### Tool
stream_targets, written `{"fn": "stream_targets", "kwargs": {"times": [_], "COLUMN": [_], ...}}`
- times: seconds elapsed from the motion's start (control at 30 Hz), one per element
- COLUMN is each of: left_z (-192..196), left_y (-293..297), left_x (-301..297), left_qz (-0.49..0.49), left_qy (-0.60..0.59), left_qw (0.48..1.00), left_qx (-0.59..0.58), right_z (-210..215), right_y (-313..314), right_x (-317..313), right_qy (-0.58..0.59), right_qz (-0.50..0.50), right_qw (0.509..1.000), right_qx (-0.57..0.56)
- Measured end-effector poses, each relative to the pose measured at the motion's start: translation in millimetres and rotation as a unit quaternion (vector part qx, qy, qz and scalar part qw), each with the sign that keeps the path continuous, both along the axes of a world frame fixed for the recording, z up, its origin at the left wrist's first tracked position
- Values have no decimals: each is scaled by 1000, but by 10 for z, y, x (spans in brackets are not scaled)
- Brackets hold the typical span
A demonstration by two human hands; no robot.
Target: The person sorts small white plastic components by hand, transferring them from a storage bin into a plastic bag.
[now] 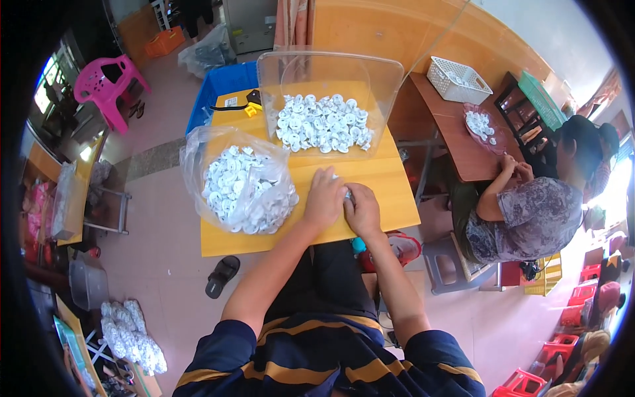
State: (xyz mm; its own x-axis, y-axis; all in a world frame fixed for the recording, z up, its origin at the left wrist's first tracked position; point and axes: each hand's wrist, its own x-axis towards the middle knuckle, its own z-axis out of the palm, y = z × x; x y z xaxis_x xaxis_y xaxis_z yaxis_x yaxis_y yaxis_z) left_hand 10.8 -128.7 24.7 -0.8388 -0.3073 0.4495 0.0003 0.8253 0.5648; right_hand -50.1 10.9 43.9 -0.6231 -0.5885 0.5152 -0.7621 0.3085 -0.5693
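My left hand [323, 199] and my right hand [363, 210] are close together over the near part of the yellow tabletop [390, 206], both with fingers closed. Between them shows a small white part [347, 194], mostly covered by the fingers, pinched from both sides. Left of my left hand, an open clear plastic bag [281, 210] bulges with many round white plastic pieces [228, 175]. Beyond my hands stands a clear plastic bin [378, 135], tipped toward me, with a heap of similar white pieces [324, 124] in it.
A black and yellow tool [253, 106] lies behind the bag, beside a blue crate [210, 96]. To the right, another person [529, 212] handles something small at a brown table [456, 142] bearing a white basket [458, 81]. A black slipper [223, 276] lies on the floor.
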Motion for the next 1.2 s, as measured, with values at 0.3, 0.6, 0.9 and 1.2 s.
{"fn": "stream_targets", "kwargs": {"times": [0.3,0.6,0.9,1.2], "left_z": [150,0,-32,16], "left_y": [169,24,19,3], "left_x": [270,243,244,253], "left_qz": [-80,24,26,26], "left_qy": [55,128,141,150], "left_qw": [994,981,971,970], "left_qx": [54,145,193,190], "right_z": [32,212,117,123], "right_y": [183,-508,-951,-495], "right_x": [-99,-785,-959,-855], "right_qy": [-94,38,122,42], "right_qz": [61,49,39,122], "right_qw": [993,998,987,986], "right_qx": [-20,-5,101,105]}}
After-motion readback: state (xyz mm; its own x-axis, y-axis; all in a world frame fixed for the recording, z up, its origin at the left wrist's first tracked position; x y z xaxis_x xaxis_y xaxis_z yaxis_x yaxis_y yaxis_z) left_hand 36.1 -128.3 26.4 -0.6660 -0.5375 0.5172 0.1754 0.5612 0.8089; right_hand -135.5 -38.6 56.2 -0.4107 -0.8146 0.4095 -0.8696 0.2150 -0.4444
